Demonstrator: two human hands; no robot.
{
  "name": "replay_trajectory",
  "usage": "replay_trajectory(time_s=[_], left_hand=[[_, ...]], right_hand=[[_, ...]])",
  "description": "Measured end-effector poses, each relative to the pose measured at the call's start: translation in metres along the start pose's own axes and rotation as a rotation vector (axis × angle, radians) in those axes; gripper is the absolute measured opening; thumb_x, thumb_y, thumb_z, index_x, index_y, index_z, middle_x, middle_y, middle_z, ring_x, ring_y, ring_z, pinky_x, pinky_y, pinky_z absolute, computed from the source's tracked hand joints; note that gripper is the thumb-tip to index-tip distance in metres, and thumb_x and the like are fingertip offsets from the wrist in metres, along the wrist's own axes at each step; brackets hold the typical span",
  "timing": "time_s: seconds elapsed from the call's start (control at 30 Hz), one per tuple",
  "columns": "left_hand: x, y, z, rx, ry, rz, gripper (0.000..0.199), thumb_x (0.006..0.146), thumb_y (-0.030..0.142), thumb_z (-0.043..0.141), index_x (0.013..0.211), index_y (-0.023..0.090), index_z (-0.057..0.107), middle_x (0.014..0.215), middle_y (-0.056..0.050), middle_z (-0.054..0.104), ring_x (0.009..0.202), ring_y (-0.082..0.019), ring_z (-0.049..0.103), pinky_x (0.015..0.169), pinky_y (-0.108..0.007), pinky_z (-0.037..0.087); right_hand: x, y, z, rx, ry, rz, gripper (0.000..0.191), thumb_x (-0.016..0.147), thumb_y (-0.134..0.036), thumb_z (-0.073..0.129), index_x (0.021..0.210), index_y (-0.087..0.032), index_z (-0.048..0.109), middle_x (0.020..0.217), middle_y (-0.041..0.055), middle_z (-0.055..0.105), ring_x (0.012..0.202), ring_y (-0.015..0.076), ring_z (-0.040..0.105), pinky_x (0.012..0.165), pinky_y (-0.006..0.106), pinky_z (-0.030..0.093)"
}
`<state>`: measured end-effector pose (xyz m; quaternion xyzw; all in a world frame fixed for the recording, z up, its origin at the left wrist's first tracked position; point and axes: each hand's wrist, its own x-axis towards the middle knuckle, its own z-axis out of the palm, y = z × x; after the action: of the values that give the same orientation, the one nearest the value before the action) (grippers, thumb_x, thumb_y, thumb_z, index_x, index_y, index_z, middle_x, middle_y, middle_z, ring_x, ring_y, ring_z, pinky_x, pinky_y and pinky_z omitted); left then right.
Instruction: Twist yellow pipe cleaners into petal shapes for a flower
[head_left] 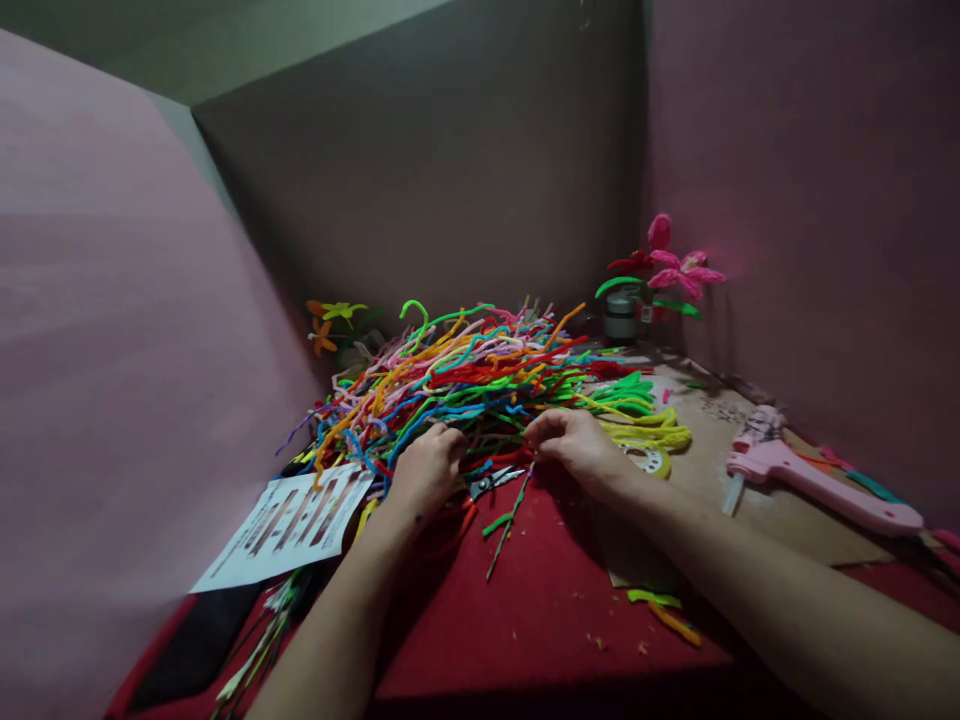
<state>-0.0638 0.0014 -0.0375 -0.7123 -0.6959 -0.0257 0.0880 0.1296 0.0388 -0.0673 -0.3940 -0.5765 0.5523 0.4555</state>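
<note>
My right hand is closed, thumb and fingertips pinched at the upper end of a thin green pipe-cleaner stem. The stem slants down toward me over the red cloth, with a short green leaf-like piece on its left side. My left hand has its fingers curled at the front edge of a big heap of coloured pipe cleaners. Whatever its fingertips hold is hidden. Between the hands lie scissors, blades pointing right, handles partly in shadow.
A pink glue gun rests on a brown board at the right, near a yellow tape roll. A printed sheet lies at the left. Pink pipe-cleaner flowers stand at the back. Yellow and orange scraps lie in front.
</note>
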Motion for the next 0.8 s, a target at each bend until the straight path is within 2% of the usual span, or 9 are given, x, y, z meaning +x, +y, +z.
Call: replay_trajectory(time_s=[0.13, 0.33, 0.5, 0.67, 0.8], left_hand=[[0.02, 0.013, 0.01, 0.03, -0.053, -0.085, 0.03, 0.082, 0.029, 0.037, 0.09, 0.02, 0.064, 0.093, -0.01, 0.065, 0.086, -0.022, 0.062, 0.069, -0.028, 0.044], [0.041, 0.014, 0.019, 0.019, -0.071, -0.136, 0.029, 0.074, 0.028, 0.046, 0.095, 0.017, 0.064, 0.092, -0.014, 0.067, 0.086, -0.026, 0.063, 0.064, -0.028, 0.046], [0.039, 0.015, 0.024, 0.01, -0.011, -0.108, 0.032, 0.078, 0.029, 0.043, 0.099, 0.019, 0.063, 0.092, -0.014, 0.068, 0.087, -0.026, 0.063, 0.067, -0.03, 0.046], [0.033, 0.017, 0.023, 0.045, 0.052, -0.057, 0.032, 0.08, 0.03, 0.04, 0.102, 0.022, 0.062, 0.088, -0.012, 0.068, 0.083, -0.026, 0.063, 0.066, -0.032, 0.045], [0.026, 0.016, 0.019, 0.071, 0.104, -0.022, 0.033, 0.083, 0.03, 0.035, 0.103, 0.023, 0.061, 0.087, -0.011, 0.065, 0.078, -0.027, 0.063, 0.06, -0.032, 0.043]], right_hand=[[-0.003, -0.006, 0.0, -0.124, -0.017, 0.0, 0.025, 0.051, 0.0, 0.046, 0.064, -0.014, 0.063, 0.059, -0.0007, 0.061, 0.053, 0.0094, 0.052, 0.05, 0.019, 0.04], [-0.001, -0.002, 0.003, -0.285, -0.013, -0.079, 0.021, 0.059, -0.005, 0.049, 0.066, -0.013, 0.066, 0.058, 0.0019, 0.064, 0.055, 0.012, 0.056, 0.054, 0.021, 0.043], [0.006, 0.012, 0.003, -0.312, -0.023, -0.134, 0.021, 0.062, -0.007, 0.049, 0.07, -0.016, 0.067, 0.063, 0.0016, 0.066, 0.058, 0.0131, 0.058, 0.055, 0.022, 0.043], [0.006, 0.011, 0.003, -0.342, -0.014, -0.173, 0.022, 0.062, -0.007, 0.05, 0.068, -0.017, 0.068, 0.065, 0.0014, 0.066, 0.063, 0.0147, 0.059, 0.06, 0.024, 0.045], [0.004, 0.009, 0.003, -0.334, -0.002, -0.2, 0.025, 0.064, -0.007, 0.049, 0.077, -0.017, 0.069, 0.075, 0.0035, 0.069, 0.073, 0.0169, 0.062, 0.072, 0.028, 0.048]])
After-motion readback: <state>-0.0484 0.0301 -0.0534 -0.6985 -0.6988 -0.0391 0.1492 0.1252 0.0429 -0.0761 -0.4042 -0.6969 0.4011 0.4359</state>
